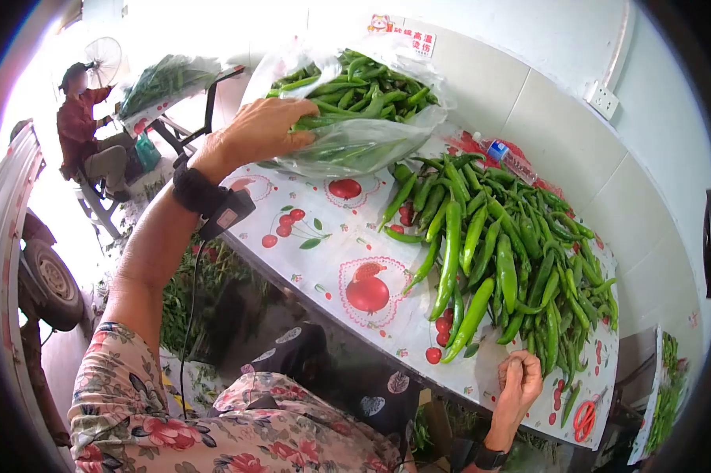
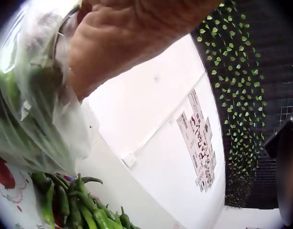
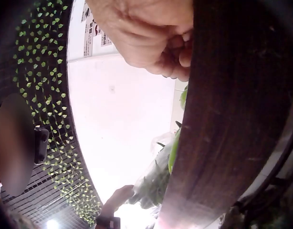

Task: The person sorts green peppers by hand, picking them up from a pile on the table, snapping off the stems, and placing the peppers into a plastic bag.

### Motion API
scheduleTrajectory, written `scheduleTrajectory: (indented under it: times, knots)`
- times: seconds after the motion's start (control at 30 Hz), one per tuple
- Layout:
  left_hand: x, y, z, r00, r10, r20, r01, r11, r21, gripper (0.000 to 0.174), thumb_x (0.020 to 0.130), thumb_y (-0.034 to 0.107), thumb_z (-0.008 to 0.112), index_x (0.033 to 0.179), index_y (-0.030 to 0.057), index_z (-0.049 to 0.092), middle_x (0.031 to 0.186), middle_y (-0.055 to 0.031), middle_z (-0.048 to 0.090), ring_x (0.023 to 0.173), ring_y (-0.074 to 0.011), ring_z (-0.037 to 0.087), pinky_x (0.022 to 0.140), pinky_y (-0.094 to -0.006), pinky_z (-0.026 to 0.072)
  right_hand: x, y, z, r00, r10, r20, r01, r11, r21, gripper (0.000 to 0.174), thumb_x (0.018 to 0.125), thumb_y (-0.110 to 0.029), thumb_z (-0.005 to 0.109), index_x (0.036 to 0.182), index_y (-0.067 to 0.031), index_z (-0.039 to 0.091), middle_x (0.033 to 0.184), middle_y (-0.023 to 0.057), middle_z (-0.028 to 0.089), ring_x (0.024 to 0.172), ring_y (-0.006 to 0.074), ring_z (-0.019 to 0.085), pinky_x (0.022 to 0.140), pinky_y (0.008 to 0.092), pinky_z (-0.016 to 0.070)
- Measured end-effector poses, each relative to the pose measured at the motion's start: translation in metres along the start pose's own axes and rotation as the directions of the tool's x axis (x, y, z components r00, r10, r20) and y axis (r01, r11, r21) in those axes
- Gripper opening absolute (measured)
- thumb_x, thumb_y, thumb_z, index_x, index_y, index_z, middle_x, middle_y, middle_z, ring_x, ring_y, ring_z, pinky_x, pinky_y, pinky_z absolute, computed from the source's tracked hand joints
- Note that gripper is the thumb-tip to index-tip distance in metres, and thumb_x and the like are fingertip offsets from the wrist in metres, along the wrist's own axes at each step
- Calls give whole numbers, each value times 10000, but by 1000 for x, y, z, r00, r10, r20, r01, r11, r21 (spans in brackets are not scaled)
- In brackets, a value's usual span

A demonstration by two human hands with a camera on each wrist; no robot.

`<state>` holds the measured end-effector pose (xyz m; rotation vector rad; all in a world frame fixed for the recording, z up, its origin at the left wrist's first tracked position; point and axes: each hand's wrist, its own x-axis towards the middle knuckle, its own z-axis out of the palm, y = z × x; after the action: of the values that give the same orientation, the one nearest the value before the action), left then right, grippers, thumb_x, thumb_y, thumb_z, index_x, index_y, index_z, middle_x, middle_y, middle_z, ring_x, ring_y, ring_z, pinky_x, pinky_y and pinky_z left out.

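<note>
At eleven o'clock, the left hand (image 1: 265, 132) pinches the clear bag (image 1: 363, 152) with half-closed fingers, best done softly, while the right hand (image 1: 519, 388), at four o'clock, curls up, holding nothing.

Glare washes out the upper left of the head view, dark curved edges bend the scene, and the right wrist view blows out white beside a dim table (image 3: 237, 109)

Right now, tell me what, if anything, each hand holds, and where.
The left hand holds the plastic bag by its open rim; the right hand shows nothing held.
</note>
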<state>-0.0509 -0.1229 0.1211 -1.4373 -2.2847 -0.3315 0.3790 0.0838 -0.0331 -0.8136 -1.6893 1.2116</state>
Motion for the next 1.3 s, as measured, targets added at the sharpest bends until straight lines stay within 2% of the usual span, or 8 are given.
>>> scheduleTrajectory:
  times: [0.07,0.13,0.37,0.67,0.87,1.0,1.13,1.3]
  knots:
    - [-7,0,8,995,20,-101,-23,999,-28,451,836,294,595,1223,74,523,1270,-165,543,1156,-333,522,981,-423,404,0,2,-1,1000,5,13,-5,1000,1,85,921,-64,516,934,2,567,687,-2,518,589,41,395,520,199,291]
    - [-15,14,4,966,108,-237,-85,991,106,431,835,253,603,1225,86,525,1282,-144,543,1171,-318,517,992,-424,395,-2,4,-1,1000,0,-10,0,1000,-16,89,924,-81,533,945,-5,574,694,-13,513,592,39,391,525,198,286]
    - [-44,53,2,909,279,-310,-303,952,-33,437,738,105,727,1151,93,583,1246,-111,577,1167,-311,534,978,-402,435,0,9,-1,1000,-11,-14,11,1000,-8,88,930,-104,545,950,-27,583,726,-12,539,598,31,390,533,189,302]
    - [-80,113,24,948,294,-123,-308,738,-600,345,714,77,726,1046,49,634,1011,-127,661,936,-313,633,817,-387,507,0,6,1,1000,-12,-12,12,999,-37,80,931,-97,544,947,-29,582,721,-27,518,608,31,387,543,185,302]
    - [-94,135,65,957,282,61,-175,736,-654,302,766,81,692,1059,40,632,1005,-139,659,937,-320,627,806,-392,506,2,8,2,999,-14,-32,12,998,-60,101,926,-112,552,969,-32,597,731,-45,501,611,28,371,541,193,296]
    - [-106,181,71,886,456,89,-213,570,-794,305,746,60,697,1044,56,632,990,-113,656,912,-304,629,791,-382,507,4,4,0,996,-79,-49,69,980,-185,146,905,-142,569,979,-28,622,787,-33,545,683,47,448,594,202,368]
    - [-108,233,78,744,668,-4,-347,381,-857,325,729,93,718,1040,66,631,995,-98,653,912,-286,631,791,-396,510,13,12,-6,975,56,-215,-14,981,191,150,889,-150,601,982,-33,609,758,7,597,613,53,477,567,200,371]
    - [-122,293,75,632,713,-302,-572,167,-803,384,696,119,699,1058,43,596,1116,-103,580,984,-280,585,788,-362,520,24,-9,18,910,83,-407,145,855,498,141,870,-124,610,959,-17,592,690,28,579,540,68,451,535,217,380]
